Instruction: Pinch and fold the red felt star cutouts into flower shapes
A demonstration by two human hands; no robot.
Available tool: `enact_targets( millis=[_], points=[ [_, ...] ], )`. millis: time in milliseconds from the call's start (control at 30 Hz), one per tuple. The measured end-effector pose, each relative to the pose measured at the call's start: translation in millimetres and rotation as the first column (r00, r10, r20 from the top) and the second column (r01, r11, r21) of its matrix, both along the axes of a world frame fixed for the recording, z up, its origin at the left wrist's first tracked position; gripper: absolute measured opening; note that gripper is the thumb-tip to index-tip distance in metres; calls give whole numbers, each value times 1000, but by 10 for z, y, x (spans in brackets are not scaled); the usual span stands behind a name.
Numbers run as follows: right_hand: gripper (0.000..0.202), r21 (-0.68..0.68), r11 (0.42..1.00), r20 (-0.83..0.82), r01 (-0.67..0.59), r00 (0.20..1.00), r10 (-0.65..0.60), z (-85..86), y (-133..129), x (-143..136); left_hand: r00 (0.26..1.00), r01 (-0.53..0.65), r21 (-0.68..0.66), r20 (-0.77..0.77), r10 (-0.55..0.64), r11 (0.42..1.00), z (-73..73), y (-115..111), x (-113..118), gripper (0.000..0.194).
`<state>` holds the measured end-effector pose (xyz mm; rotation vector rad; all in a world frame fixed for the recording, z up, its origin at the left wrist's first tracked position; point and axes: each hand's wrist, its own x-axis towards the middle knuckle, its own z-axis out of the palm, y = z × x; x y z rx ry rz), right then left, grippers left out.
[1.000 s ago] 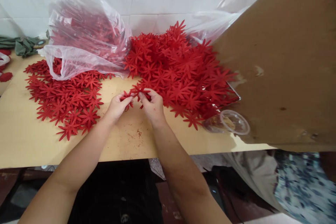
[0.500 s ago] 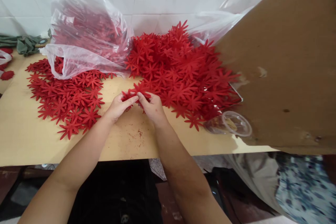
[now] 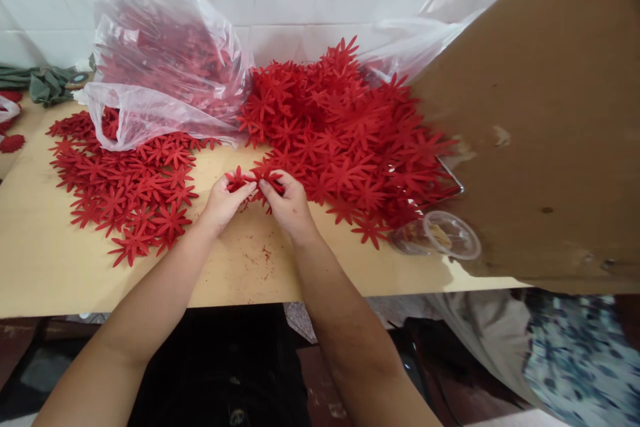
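My left hand [image 3: 224, 200] and my right hand [image 3: 287, 201] meet above the middle of the yellowish table [image 3: 235, 267]. Thumbs and fingers of both are closed on red flower-shaped pieces [image 3: 265, 179], whose petals stick out between and above them. How many pieces they hold cannot be made out. On the left lies a spread pile of red flower pieces [image 3: 125, 193]. A taller, larger heap of them [image 3: 340, 133] rises just beyond my right hand.
Behind the left pile stands a clear plastic bag [image 3: 165, 60] full of red pieces. A clear plastic cup [image 3: 453, 235] lies on its side by a brown board [image 3: 540, 133] at right. Green cloth [image 3: 50, 85] is at far left.
The red pieces between my hands have shifted slightly, with petals now showing above the left fingers. Both hands stay in nearly the same place, fingers still closed.
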<state>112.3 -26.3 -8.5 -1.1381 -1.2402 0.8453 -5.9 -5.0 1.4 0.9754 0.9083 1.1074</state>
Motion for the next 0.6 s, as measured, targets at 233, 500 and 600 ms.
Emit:
enact_targets(
  millis=[233,500,600],
  points=[
    [39,-135,991,41,-13,999,19,24,-23,15,994,98,-63,49,-95,993,49,-23,-16,29],
    [29,-109,968,-38,-225,974,222,29,-15,-15,998,44,-69,54,-40,997,36,-15,-14,21],
    [28,-141,957,-14,-252,968,252,58,-39,15,993,-75,-135,80,87,988,47,36,-29,19]
  ],
)
